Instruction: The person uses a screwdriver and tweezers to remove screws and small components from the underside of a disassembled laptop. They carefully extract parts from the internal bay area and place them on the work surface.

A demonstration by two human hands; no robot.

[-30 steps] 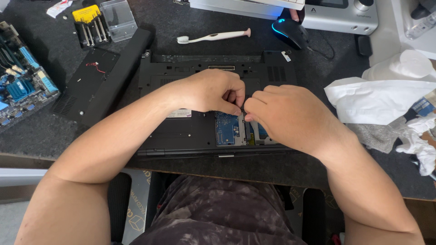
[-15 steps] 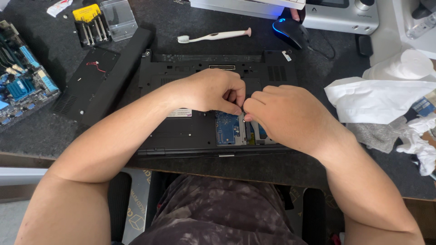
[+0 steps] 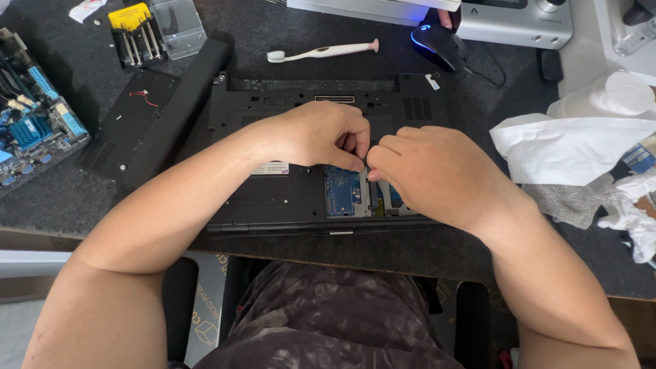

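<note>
Dark felt-topped workbench (image 3: pixel 478 253), cluttered, seen from above; patterned lap at near edge.

Upturned black laptop (image 3: pixel 287 198) flat on bench, long axis left-right, bottom hatch off, blue circuit board (image 3: pixel 342 195) exposed in open bay near front edge.

Left hand (image 3: pixel 318 133) and right hand (image 3: pixel 437 174) meeting over bay, fingertips pinched together at one spot just above the board. Both sets of fingers curled tight on something small between them; too hidden to identify. Contact point directly under fingertips, slightly nearer left hand's thumb. Right hand covering right half of bay.

Left of laptop: removed black cover panel (image 3: pixel 147 116) lying diagonal, loose blue motherboard (image 3: pixel 31 130) at bench edge.

Right: crumpled white tissues (image 3: pixel 574 147), well apart from hands.

Far side: yellow-handled screwdriver set (image 3: pixel 137 31) in clear case, white toothbrush (image 3: pixel 321 51) lying left-right just beyond laptop, black mouse (image 3: pixel 437 41) with blue glow, silver equipment box (image 3: pixel 512 20) at back.
</note>
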